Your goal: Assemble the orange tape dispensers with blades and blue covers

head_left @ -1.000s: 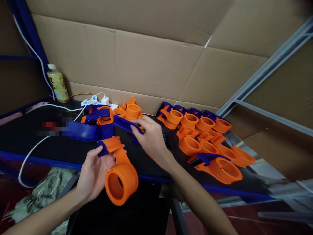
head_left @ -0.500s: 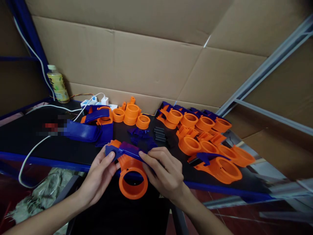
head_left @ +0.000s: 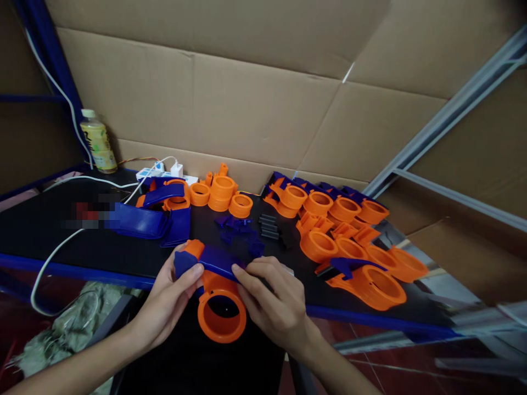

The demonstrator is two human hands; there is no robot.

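Note:
My left hand [head_left: 171, 299] and my right hand [head_left: 275, 304] both grip one orange ring-shaped part [head_left: 221, 314] at the table's near edge. A blue cover piece [head_left: 214, 260] lies along the top of its handle, pinched between my left thumb at one end and my right fingers at the other. The ring opening faces me and hangs just past the table edge.
On the black table [head_left: 49, 236] lie a pile of blue covers [head_left: 142, 219], loose orange rings [head_left: 220, 192], small blue clips [head_left: 236, 227], black bars [head_left: 269, 226] and several orange-and-blue assemblies [head_left: 349, 236] at right. A bottle [head_left: 97, 140] and power strip [head_left: 160, 173] stand at the back.
My right hand took a blue cover from the table and brought it onto the orange part. Both hands now hold the two together, slightly lower and nearer to me.

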